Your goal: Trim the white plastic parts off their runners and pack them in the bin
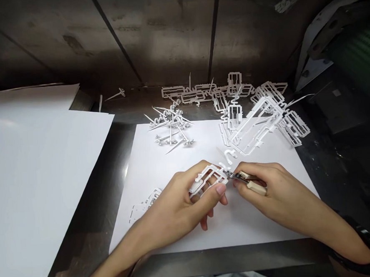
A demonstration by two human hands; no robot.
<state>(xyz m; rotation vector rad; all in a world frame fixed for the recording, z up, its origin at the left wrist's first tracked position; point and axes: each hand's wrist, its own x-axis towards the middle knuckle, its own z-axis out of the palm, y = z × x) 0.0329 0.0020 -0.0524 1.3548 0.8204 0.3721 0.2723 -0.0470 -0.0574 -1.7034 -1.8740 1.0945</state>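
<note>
My left hand grips one end of a white plastic frame part, fingers wrapped round it. A curly white sprue joins it to a larger white frame that reaches up to the right. Closed round small cutters with cream handles is my right hand. The cutters' metal jaws are at the sprue beside the held part, near my left fingertips. Whether the jaws are fully closed is too small to tell. A white sheet of paper lies beneath both hands.
Thin white pieces with spikes are heaped at the sheet's back left. White frames lie along the back wall and right. Another white part rests left of my left hand. Large white sheets cover the left side of the metal table.
</note>
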